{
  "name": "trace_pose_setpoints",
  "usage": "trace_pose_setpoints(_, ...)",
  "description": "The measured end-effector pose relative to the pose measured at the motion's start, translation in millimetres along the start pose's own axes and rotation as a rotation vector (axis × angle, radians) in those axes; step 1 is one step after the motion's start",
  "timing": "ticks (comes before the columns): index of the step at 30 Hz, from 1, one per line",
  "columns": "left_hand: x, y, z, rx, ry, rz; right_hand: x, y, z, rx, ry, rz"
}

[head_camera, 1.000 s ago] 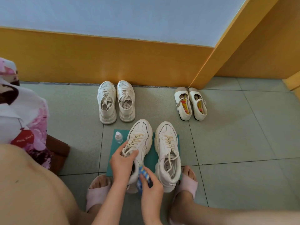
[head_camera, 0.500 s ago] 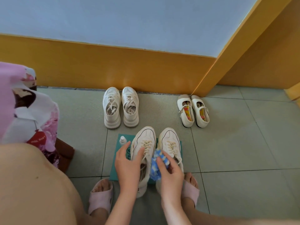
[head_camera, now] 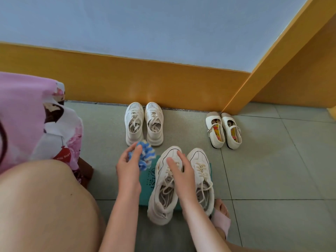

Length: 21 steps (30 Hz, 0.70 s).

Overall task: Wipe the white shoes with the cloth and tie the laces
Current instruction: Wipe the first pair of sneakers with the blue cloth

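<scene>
Two white lace-up sneakers stand side by side on a teal mat [head_camera: 147, 180] on the floor, their laces loose. My left hand [head_camera: 127, 168] holds a bunched blue-and-white cloth [head_camera: 145, 155] in its fingers, just left of and above the mat's far corner. My right hand [head_camera: 181, 177] lies with straight fingers over the laces and toe of the left sneaker [head_camera: 160, 211]. The right sneaker [head_camera: 198, 157] is untouched beside it.
A second pair of white sneakers [head_camera: 144, 122] stands against the orange baseboard, with a pair of cream strap shoes [head_camera: 223, 130] to the right. Pink flowered fabric [head_camera: 36, 120] and my knee [head_camera: 45, 206] fill the left. My foot in a pink slipper [head_camera: 221, 218] is beside the right sneaker.
The cloth has gone from my right hand to my left, which moved left off the shoe. My right hand has come to rest on the left sneaker's laces.
</scene>
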<state>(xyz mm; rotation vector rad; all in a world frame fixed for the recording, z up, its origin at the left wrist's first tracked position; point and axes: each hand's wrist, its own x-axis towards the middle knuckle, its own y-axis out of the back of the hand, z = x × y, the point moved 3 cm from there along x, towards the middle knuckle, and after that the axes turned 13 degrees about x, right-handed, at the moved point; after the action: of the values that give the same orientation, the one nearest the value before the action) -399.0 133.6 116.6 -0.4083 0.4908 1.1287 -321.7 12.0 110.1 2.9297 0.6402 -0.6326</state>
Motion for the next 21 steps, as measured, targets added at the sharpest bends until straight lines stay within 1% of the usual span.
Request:
trace_pose_setpoints(2, 2, 5, 1, 0.008, -0.040, 0.070, 5, -4, 16, -0.446, -0.051, -0.025)
trace_pose_setpoints(3, 3, 7, -2, 0.016, -0.047, 0.097, 7, -10, 24, -0.589, -0.089, -0.043)
trace_pose_setpoints(5, 3, 11, -14, 0.052, -0.045, 0.127, 8, -18, 37, -0.711, -0.152, -0.036)
trace_pose_setpoints(8, 1, 12, -26, 0.100, -0.041, 0.121, 13, -15, 43, -0.834, -0.090, 0.028)
trace_pose_setpoints(11, 3, 4, -26, 0.140, -0.065, 0.060, 16, -2, 46, -0.844, -0.035, 0.012)
trace_pose_setpoints(16, 16, -15, -27, 0.212, -0.120, -0.030, 19, 24, 46, -0.675, 0.000, -0.060)
trace_pose_setpoints(21, 24, -20, -37, 0.281, -0.110, -0.003, 22, 37, 45, -0.563, -0.048, -0.128)
